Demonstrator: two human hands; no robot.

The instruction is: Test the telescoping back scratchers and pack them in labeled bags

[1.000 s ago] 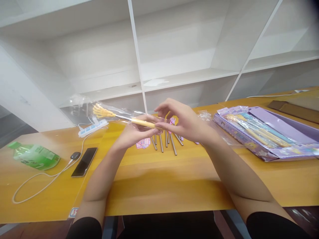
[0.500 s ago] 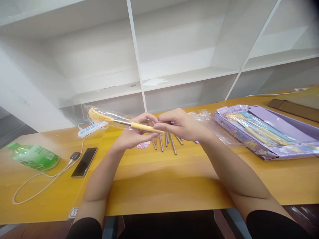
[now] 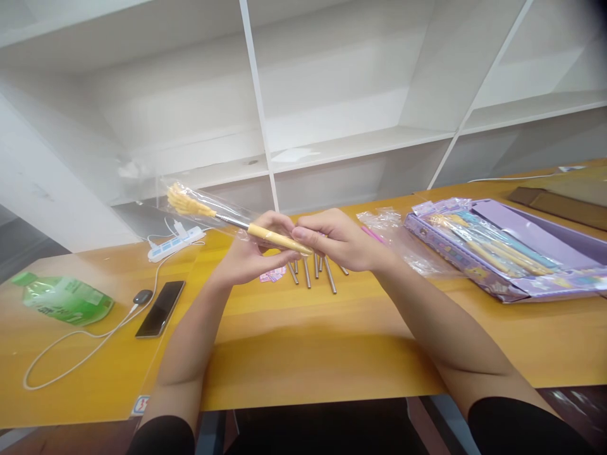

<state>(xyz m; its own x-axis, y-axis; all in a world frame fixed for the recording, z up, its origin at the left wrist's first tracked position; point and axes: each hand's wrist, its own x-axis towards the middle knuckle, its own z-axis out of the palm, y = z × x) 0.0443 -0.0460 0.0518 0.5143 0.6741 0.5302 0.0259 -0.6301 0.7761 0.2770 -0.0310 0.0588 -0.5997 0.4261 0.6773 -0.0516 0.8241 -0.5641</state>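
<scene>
Yellow back scratcher (image 3: 272,237), with its hand-shaped head and metal shaft in a clear sleeve (image 3: 227,207), is raised above the table (image 3: 303,354) and lies slantwise between the two hands. The left hand (image 3: 237,260) holds the handle loosely, its fingers curled behind and its thumb lower down. What is newly changed is the right hand (image 3: 353,245): a second ago its fingers are lifted and more spread, and now they are bent together, with the thumb pinching the handle's end through the film. Because of this, the handle seems better steadied, held at two places, while the head points freely up to the left. On the table, at the left side, there are a dark phone (image 3: 160,309) and a green bottle (image 3: 71,300) lying down. Just beyond the hands one sees several metal rods (image 3: 331,278) and small printed cards (image 3: 272,275). To the right are pink sticks (image 3: 372,234), crumpled clear film (image 3: 385,218) and a purple box (image 3: 453,254) bearing wrapped yellow and blue pieces (image 3: 502,249). Farther, at left, is a white power strip (image 3: 176,245), and behind everything stand white shelves (image 3: 351,149).
</scene>
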